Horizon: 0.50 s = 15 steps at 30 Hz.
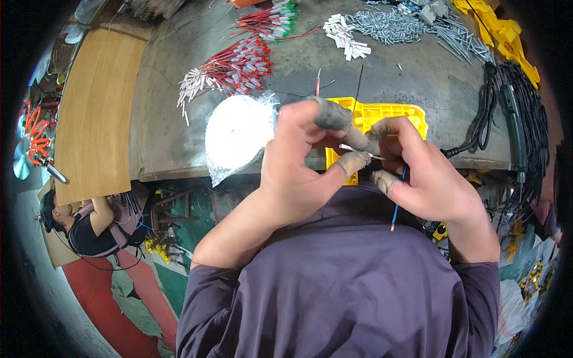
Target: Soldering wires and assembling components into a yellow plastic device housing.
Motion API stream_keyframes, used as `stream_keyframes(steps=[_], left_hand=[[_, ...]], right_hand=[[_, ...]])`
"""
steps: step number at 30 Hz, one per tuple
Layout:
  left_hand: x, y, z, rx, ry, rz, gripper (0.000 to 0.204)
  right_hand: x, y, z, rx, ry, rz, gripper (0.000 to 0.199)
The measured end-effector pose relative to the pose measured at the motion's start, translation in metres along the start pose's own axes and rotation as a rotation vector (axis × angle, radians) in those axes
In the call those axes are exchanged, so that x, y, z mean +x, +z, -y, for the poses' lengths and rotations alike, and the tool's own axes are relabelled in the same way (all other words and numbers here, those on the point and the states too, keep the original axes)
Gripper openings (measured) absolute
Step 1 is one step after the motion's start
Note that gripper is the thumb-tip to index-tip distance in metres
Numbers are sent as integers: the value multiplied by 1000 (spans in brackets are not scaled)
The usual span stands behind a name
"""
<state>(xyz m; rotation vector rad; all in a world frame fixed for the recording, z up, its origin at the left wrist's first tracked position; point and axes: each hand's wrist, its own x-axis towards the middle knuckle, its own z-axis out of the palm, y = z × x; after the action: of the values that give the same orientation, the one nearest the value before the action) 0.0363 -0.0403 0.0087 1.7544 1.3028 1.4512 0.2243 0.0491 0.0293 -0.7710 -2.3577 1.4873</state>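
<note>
My left hand, with grey covers on its fingertips, pinches a thin white wire between thumb and fingers. The wire's thin end points toward my right hand, whose covered fingertips curl close around it. A blue wire hangs down from the right hand's grip in front of my dark shirt; how the fingers hold it is partly hidden. Behind both hands lies a yellow plastic housing at the bench edge, partly covered by them. A red-and-white wire end and a black wire stick up beyond my left fingers.
On the grey bench lie bundles of red wires, white sleeves, a pile of screws and a bubble-wrapped white item. An electric screwdriver hangs beside black cables. A co-worker is beside a wooden board.
</note>
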Motion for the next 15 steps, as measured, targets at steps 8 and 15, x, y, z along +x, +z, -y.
stream_keyframes(steps=[8, 15], left_hand=[[-6, 17, 4, -144, -183, 14, 63], [-4, -13, -1, 327, 145, 49, 50]], right_hand=[[2, 8, 0, 160, -146, -6, 55], [5, 6, -7, -10, -179, -31, 19]])
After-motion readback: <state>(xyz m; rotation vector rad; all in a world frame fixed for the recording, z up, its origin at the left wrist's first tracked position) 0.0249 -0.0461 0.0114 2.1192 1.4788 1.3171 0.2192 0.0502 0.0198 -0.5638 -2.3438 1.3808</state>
